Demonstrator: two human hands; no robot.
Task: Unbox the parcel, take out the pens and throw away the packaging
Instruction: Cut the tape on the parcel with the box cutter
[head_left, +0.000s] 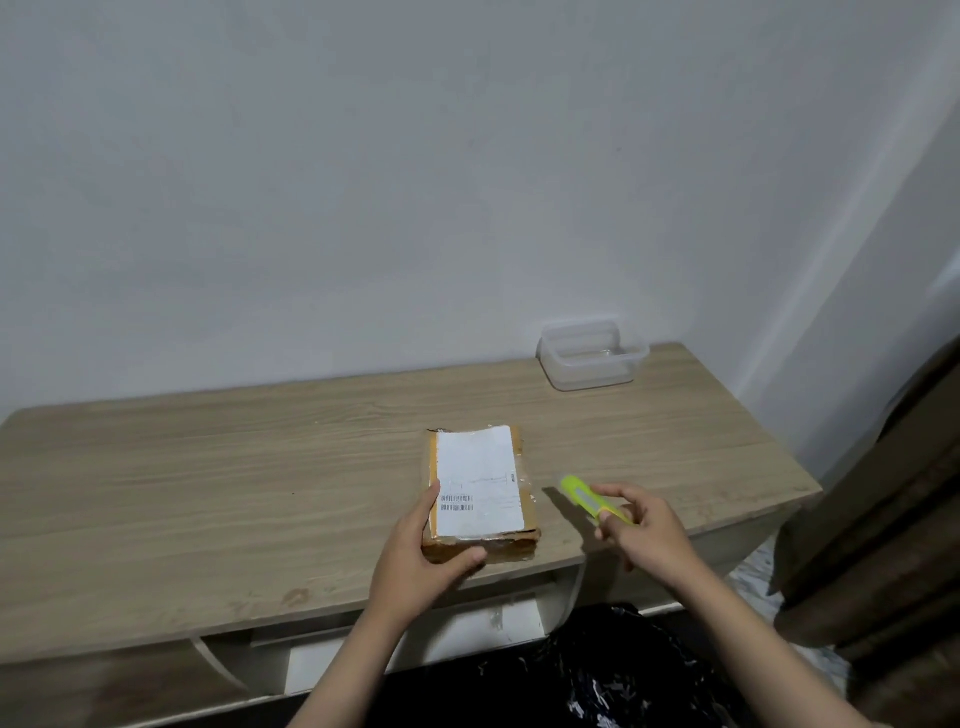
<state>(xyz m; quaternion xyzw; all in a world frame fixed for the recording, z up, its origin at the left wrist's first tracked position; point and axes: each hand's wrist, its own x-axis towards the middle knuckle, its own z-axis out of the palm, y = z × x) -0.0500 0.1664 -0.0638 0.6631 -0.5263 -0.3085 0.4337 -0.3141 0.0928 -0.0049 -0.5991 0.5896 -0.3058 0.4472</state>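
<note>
The left hand (415, 551) clasps the near-left corner of the sealed parcel (480, 493) lying near the front of the table (208, 467). The right hand (641, 527), just to its right, closes on a yellow-green cutter (589, 496). Judging by the intact tape, nothing is opened: cutting, taking the pens out and discarding the packaging all remain.

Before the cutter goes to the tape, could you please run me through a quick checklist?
1. Parcel flat on the desk: ok.
2. Left hand steadying the parcel's near left corner: ok.
3. Right hand holding the green cutter: ok.
4. Blade out: cannot tell.
5. Parcel still sealed with tape: ok.
6. Clear tub well away from the parcel: ok.
</note>
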